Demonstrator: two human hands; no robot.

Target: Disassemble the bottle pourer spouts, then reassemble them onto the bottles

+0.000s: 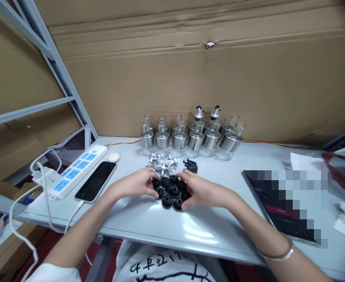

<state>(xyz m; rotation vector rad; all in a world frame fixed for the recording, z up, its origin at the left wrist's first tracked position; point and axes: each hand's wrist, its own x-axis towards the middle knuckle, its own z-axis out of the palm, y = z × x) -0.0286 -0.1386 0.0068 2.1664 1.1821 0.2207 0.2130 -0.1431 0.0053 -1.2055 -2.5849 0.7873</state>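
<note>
A cluster of black ring-shaped stoppers [175, 191] lies on the table in front of me. My left hand [141, 183] curls round its left edge, thumb and fingertips touching the outer stoppers. On the opposite side, my right hand [200, 190] wraps the right edge, with stoppers between thumb and fingers and partly hidden. Just behind the cluster is a heap of silver-grey pourer tops [163, 163]. Beside that heap lie several thin black pieces [191, 165], too small to identify. Glass bottles with metal sleeves [179, 140] stand in two rows farther back; two rear ones carry pourer spouts [199, 112].
To the left are a white power strip [80, 171] with cables, a phone [96, 182] and a round white object [114, 157]. A dark tablet-like screen [274, 203], partly pixelated, lies right. Cardboard [172, 78] walls the back; a metal frame [63, 74] rises at left.
</note>
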